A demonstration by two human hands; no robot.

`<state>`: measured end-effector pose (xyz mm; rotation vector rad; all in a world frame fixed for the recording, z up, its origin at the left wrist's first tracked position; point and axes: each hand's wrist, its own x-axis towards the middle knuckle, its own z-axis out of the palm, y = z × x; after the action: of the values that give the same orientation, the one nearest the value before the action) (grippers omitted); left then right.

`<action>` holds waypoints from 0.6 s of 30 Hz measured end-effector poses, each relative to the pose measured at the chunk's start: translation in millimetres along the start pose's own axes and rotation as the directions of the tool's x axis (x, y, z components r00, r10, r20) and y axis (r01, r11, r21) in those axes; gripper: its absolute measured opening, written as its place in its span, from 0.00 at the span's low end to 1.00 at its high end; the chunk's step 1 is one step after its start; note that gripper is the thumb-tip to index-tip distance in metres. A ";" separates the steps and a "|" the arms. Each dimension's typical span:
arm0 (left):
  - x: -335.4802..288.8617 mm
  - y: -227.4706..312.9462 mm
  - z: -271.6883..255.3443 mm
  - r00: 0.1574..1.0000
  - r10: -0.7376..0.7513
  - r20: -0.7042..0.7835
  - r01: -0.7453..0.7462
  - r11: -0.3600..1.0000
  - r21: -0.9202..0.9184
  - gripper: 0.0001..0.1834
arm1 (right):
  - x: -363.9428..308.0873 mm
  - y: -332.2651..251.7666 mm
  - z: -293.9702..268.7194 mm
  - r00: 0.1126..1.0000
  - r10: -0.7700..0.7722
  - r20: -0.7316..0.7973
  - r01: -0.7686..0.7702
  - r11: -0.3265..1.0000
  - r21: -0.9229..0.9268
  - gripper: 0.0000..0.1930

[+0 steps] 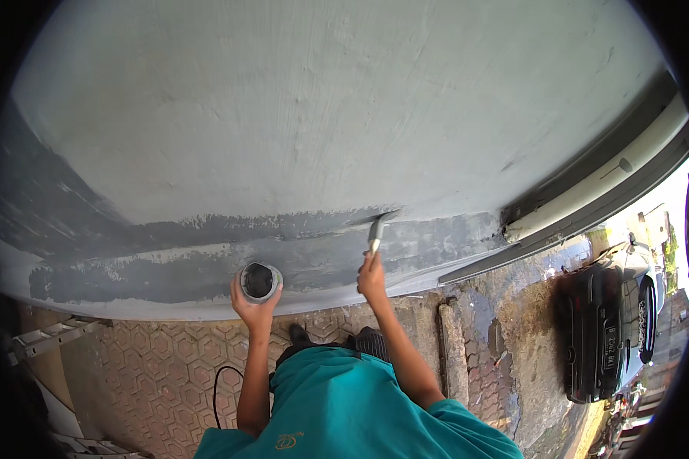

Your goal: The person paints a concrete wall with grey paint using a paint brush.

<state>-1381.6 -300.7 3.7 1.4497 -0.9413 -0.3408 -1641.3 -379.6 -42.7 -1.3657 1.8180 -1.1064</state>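
In my right hand (pixel 371 277) I grip a paintbrush (pixel 377 232) by its handle. Its dark bristles touch the wall (pixel 283 115) at the upper edge of a dark grey painted band (pixel 306 256). My left hand (pixel 256 307) is wrapped round a small round paint can (pixel 259 281), held upright below that band. Dark grey paint shows inside the can, and its rim is smeared pale. Above the band the wall is lighter grey, with streaks and scuffs. A broader dark grey patch (pixel 46 183) covers the wall at the far left.
A white pipe (pixel 612 172) runs along the wall's right side. Hexagonal paving (pixel 161 375) lies under me, with a thin black cable (pixel 218 390). A metal ladder (pixel 53 336) stands at the left. A concrete kerb (pixel 453 352) and a parked dark car (pixel 597 329) are at the right.
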 end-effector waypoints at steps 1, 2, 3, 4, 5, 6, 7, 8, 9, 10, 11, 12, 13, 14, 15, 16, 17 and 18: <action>4.4 2.9 -1.4 0.998 0.055 0.039 -0.058 0.995 0.077 0.41 | -15.3 -8.7 22.3 0.994 -0.098 0.043 0.101 0.993 -0.067 0.15; 6.6 2.9 -5.1 0.992 0.104 0.072 -0.114 0.981 0.157 0.41 | -37.0 -15.9 40.5 0.976 -0.192 0.105 0.205 0.970 -0.129 0.14; 6.4 -4.2 -9.5 0.992 0.092 0.083 -0.104 0.982 0.158 0.42 | -58.9 -30.0 48.5 0.964 -0.161 0.213 0.185 0.978 -0.097 0.14; 6.2 -8.1 -13.2 0.993 0.084 0.079 -0.095 0.983 0.154 0.42 | -75.4 -44.6 48.9 0.938 -0.129 0.322 0.160 0.985 -0.070 0.13; 6.2 -10.7 -14.6 0.993 0.090 0.080 -0.102 0.981 0.164 0.42 | -79.7 -51.4 42.0 0.939 -0.125 0.319 0.158 0.984 -0.080 0.13; 5.7 -13.1 -16.1 0.992 0.097 0.084 -0.110 0.978 0.175 0.43 | -83.2 -54.7 31.7 0.933 -0.105 0.345 0.140 0.987 -0.078 0.13; 4.8 -15.5 -18.4 0.992 0.090 0.093 -0.105 0.979 0.173 0.43 | -86.6 -55.2 22.9 0.925 -0.084 0.371 0.119 0.990 -0.073 0.14; 3.2 -17.6 -19.4 0.992 0.082 0.091 -0.096 0.982 0.162 0.43 | -86.8 -53.4 12.6 0.928 -0.073 0.366 0.109 0.991 -0.078 0.14; 2.7 -18.7 -19.0 0.993 0.078 0.092 -0.091 0.985 0.147 0.44 | -82.8 -51.8 -1.3 0.917 -0.033 0.397 0.078 0.992 -0.099 0.14; 1.8 -20.4 -19.8 0.992 0.075 0.103 -0.089 0.986 0.144 0.44 | -77.4 -56.1 -14.0 0.904 0.007 0.428 0.049 0.992 -0.119 0.15; 0.1 -21.8 -22.1 0.993 0.079 0.088 -0.092 0.984 0.154 0.44 | -76.7 -61.8 -25.7 0.890 -0.006 0.457 0.084 0.985 -0.150 0.15; -0.3 -22.0 -21.0 0.992 0.090 0.083 -0.102 0.983 0.155 0.45 | -74.0 -62.0 -27.9 0.900 0.003 0.437 0.070 0.986 -0.151 0.15; -0.2 -22.2 -20.0 0.990 0.098 0.106 -0.112 0.983 0.145 0.45 | -72.2 -62.0 -29.6 0.891 -0.018 0.454 0.093 0.985 -0.143 0.15; 0.3 -22.4 -19.5 0.990 0.101 0.094 -0.115 0.982 0.153 0.45 | -69.0 -62.9 -30.7 0.882 -0.040 0.470 0.115 0.985 -0.132 0.15; 0.7 -22.4 -18.0 0.990 0.108 0.087 -0.121 0.980 0.159 0.45 | -62.8 -70.0 -28.7 0.897 -0.071 0.435 0.154 0.975 -0.159 0.15; 0.9 -21.9 -18.3 0.986 0.121 0.111 -0.137 0.979 0.152 0.45 | -51.6 -66.3 -28.5 0.908 -0.064 0.414 0.139 0.978 -0.153 0.15; 1.3 -21.5 -18.6 0.989 0.101 0.112 -0.118 0.979 0.164 0.45 | -37.3 -56.7 -27.4 0.955 -0.079 0.285 0.141 0.969 -0.201 0.14; 2.0 -22.6 -18.3 0.990 0.082 0.113 -0.101 0.979 0.177 0.45 | -24.6 -49.1 -26.8 0.984 -0.097 0.153 0.133 0.959 -0.250 0.14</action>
<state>-1359.8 -292.9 -14.0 1.5606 -1.1453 -0.2701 -1634.5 -355.1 12.9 -1.6754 1.8484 -0.8260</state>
